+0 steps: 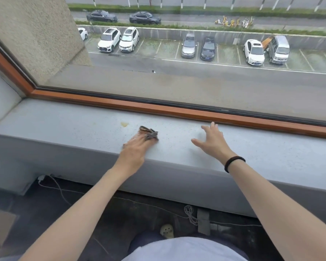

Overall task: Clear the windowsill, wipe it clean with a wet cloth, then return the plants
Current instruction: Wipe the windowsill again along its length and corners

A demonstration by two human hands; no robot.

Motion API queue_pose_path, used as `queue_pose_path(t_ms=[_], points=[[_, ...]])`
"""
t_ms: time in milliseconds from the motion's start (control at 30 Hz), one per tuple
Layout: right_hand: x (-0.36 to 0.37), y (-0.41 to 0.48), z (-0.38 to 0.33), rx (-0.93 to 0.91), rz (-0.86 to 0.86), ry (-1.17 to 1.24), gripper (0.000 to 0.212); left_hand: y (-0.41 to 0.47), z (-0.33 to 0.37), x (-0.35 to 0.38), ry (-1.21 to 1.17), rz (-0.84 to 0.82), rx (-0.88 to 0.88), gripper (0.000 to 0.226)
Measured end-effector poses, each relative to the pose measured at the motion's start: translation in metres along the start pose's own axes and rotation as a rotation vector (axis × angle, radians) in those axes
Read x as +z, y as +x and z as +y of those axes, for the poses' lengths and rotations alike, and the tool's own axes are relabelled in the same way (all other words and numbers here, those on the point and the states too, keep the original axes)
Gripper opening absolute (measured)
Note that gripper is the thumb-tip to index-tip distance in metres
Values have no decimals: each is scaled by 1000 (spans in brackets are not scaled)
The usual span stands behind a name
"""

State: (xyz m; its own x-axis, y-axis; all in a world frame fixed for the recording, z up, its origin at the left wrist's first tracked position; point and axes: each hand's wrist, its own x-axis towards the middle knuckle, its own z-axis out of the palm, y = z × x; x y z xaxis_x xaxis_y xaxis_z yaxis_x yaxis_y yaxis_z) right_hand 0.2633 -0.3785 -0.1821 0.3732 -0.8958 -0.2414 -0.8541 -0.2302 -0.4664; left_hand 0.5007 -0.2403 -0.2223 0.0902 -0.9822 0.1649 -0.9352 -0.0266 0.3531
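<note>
A grey speckled windowsill point(73, 127) runs across the view under a wood-framed window. My left hand point(135, 150) presses flat on a small brown and grey cloth point(149, 133) near the sill's middle. A yellowish stain point(124, 124) lies just left of the cloth. My right hand point(213, 140) rests on the sill to the right, fingers spread, holding nothing. A black band circles its wrist. No plants are in view.
The orange-brown window frame point(177, 111) borders the sill's far edge. A side wall point(0, 95) closes the sill at the left. Below the sill, a white cable point(60, 191) and a coiled cord point(190, 213) lie on the dark floor.
</note>
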Motion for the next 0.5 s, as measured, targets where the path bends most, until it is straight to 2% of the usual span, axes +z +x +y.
queue_pose_path(t_ms=[67,100,200,267,333,367,433,500], points=[[13,-2,-22,-47,-30,18,65,7,-8,-4,7,8,-197,61],[20,-1,-29,-60,-54,14,62,10,0,0,9,28,-203,62],[34,2,-36,-86,-79,18,50,4,39,22,-71,16,62,64],[31,3,-36,-84,-42,50,41,-3,57,21,-309,-104,163,62],[22,0,-38,-64,17,161,40,0,64,-2,-779,-227,-106,52],[15,0,-40,-61,44,231,40,6,62,-15,-1013,-216,-285,45],[4,0,-47,-66,60,394,41,16,58,-39,-1330,-151,-562,42],[-6,0,-55,-51,-21,654,36,25,57,-53,-1543,-139,-652,43]])
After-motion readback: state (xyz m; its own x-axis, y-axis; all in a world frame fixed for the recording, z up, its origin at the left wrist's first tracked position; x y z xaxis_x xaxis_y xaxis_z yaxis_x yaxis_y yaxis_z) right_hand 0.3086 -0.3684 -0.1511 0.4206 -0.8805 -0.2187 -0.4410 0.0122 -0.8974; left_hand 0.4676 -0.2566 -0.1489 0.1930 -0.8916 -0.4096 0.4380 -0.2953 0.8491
